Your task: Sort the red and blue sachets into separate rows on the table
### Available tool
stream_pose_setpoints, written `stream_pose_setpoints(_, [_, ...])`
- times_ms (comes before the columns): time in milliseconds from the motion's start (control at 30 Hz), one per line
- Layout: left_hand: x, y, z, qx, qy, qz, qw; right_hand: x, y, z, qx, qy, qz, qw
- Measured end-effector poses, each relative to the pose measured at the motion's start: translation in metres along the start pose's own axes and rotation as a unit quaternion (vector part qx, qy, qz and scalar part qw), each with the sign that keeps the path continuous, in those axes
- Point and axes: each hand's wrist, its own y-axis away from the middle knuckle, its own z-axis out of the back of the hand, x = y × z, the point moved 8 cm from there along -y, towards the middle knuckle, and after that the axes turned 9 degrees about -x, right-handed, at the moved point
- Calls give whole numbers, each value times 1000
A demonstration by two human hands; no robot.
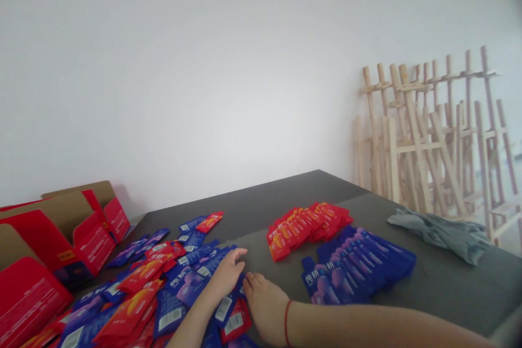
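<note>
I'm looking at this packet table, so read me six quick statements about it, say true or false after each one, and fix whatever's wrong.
1. The right hand has a red band at its wrist. True.
2. The grey cloth lies to the left of the blue packet row. False: it lies to the right.
3. The packets in the red row overlap one another. True.
4. The left hand is over the blue packet row. False: it is at the mixed pile of packets.
5. Wooden easels stand at the right of the view. True.
6. The red boxes are at the right. False: they are at the left.
</note>
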Motion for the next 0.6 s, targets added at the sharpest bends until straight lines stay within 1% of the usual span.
stream_pose_setpoints(100, [-4, 3, 8, -23, 15, 4, 1000, -18, 4, 9, 33, -25, -73, 997])
stream_pose_setpoints(167, [-7, 6, 15, -39, 28, 13, 999, -26, 4, 24, 19, -50, -101, 994])
stream_pose_setpoints(233, [-9, 11, 17, -42, 38, 27, 998, -28, 4, 38, -11, -66, -109, 992])
stream_pose_setpoints(267, [-9, 14, 15, -31, 44, 38, 998, -27, 4, 43, -23, -72, -109, 991])
stream_pose_setpoints(333, [-9, 21, 7, 11, 77, 67, 995, -23, 4, 48, -38, -86, -107, 990])
stream_pose_setpoints(400, [-8, 26, 1, 44, 140, 96, 985, -16, 7, 50, -56, -96, -93, 989])
stream_pose_setpoints(467, [-8, 29, 2, 45, 216, 117, 968, -9, 13, 53, -88, -106, -59, 989])
stream_pose_setpoints(533, [-8, 29, 9, 29, 278, 133, 951, -1, 22, 57, -105, -100, 2, 989])
stream_pose_setpoints(600, [-8, 31, 13, 23, 321, 153, 934, 7, 33, 61, -99, -74, 76, 989])
